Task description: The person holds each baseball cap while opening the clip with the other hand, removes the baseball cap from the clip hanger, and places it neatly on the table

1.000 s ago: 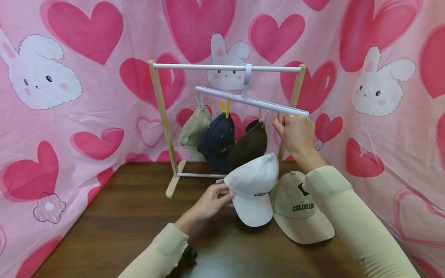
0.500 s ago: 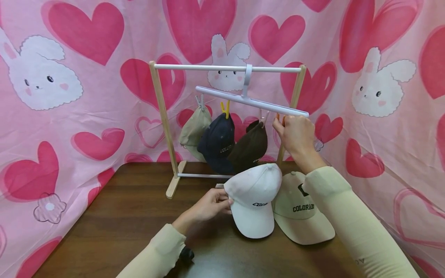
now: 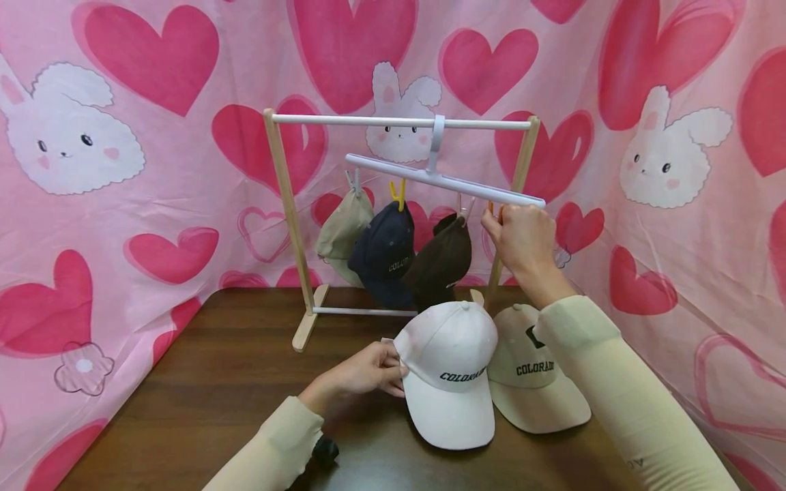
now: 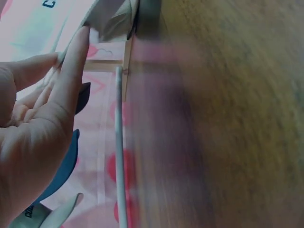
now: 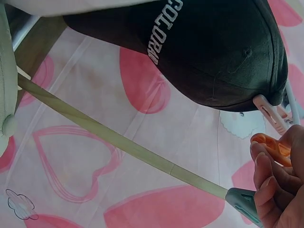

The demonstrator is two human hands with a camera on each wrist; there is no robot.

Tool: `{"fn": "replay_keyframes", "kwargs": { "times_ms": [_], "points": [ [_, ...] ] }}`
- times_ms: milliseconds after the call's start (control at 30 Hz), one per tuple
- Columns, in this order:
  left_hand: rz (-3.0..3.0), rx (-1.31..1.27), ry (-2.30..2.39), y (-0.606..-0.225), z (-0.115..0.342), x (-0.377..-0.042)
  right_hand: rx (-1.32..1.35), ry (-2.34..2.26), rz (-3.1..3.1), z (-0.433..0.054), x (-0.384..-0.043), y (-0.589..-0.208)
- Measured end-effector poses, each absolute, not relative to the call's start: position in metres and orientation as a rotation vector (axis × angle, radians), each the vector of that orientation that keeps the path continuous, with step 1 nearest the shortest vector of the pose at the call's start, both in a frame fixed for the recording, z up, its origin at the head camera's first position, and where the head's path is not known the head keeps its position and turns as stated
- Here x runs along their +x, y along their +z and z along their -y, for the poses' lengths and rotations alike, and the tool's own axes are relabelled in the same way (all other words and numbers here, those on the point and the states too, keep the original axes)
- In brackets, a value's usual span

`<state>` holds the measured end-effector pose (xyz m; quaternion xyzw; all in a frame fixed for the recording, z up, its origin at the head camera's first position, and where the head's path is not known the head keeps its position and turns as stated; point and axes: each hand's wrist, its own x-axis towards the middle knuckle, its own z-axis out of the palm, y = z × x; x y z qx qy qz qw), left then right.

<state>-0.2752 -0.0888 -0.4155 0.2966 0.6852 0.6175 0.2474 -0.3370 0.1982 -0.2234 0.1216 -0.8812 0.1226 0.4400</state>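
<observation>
My left hand (image 3: 368, 372) pinches the side edge of a white baseball cap (image 3: 448, 361), low over the table, its brim toward me. At the lower right end of a white hanger (image 3: 467, 185), my right hand (image 3: 525, 235) holds an orange clip (image 5: 273, 148) between thumb and fingers. A teal clip (image 5: 243, 204) shows just beside those fingers in the right wrist view. From the hanger, a dark brown cap (image 3: 439, 262), a navy cap (image 3: 383, 249) and a beige cap (image 3: 344, 235) hang by pink, yellow and grey clips.
A tan cap (image 3: 534, 368) lies on the brown table (image 3: 202, 395) behind and right of the white one. The hanger tilts down to the right on a rack's white top rod (image 3: 344, 118). Wooden legs (image 3: 287, 204) hold the rack, with a pink patterned curtain (image 3: 166, 150) behind.
My left hand has lowered the white cap toward the table and turned its front more toward me. The right hand has stayed at the hanger's end.
</observation>
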Motion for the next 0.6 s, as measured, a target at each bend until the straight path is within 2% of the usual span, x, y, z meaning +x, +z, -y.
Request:
{"fn": "replay_keyframes", "kwargs": {
  "times_ms": [400,600],
  "points": [
    [-1.904,0.577,1.587,-0.413,0.091,-0.265,0.296,0.306,2.197,-0.198,-0.336,-0.223],
    [-1.936,0.542,1.546,-0.413,0.089,-0.262,0.301,0.296,2.191,-0.198,-0.336,-0.223]
  ]
}}
